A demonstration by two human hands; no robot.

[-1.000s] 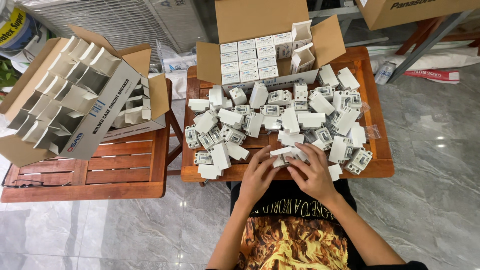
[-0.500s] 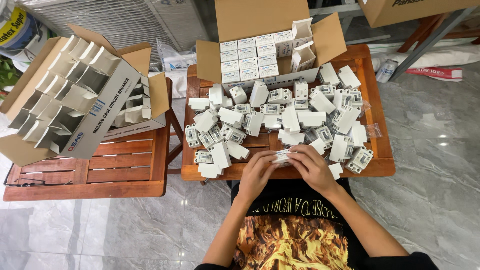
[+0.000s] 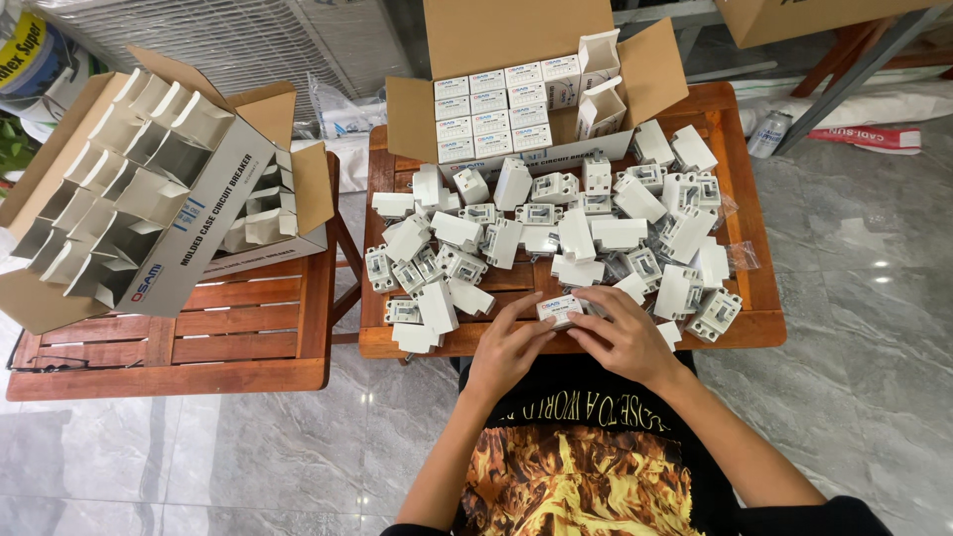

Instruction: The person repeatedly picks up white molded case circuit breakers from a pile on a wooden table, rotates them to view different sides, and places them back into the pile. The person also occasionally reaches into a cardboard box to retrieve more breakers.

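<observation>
Both of my hands hold one small white carton (image 3: pixel 559 308) at the near edge of a small wooden table (image 3: pixel 754 308). My left hand (image 3: pixel 504 349) grips its left end, and my right hand (image 3: pixel 620 333) covers its right end. Just beyond them lies a heap of white plastic breaker units and small white cartons (image 3: pixel 556 233), spread over most of the tabletop. Behind the heap stands an open brown cardboard box (image 3: pixel 635 69), packed in rows with closed small cartons.
To the left a second wooden table (image 3: pixel 199 337) carries two open cardboard boxes (image 3: pixel 139 228) filled with empty white cartons. A plastic bottle (image 3: pixel 766 134) and white bags lie on the grey tiled floor at the right. My dark shirt fills the bottom.
My hands have shifted slightly on the small carton, drawing it nearer to the table's front edge. The heap and boxes have not moved.
</observation>
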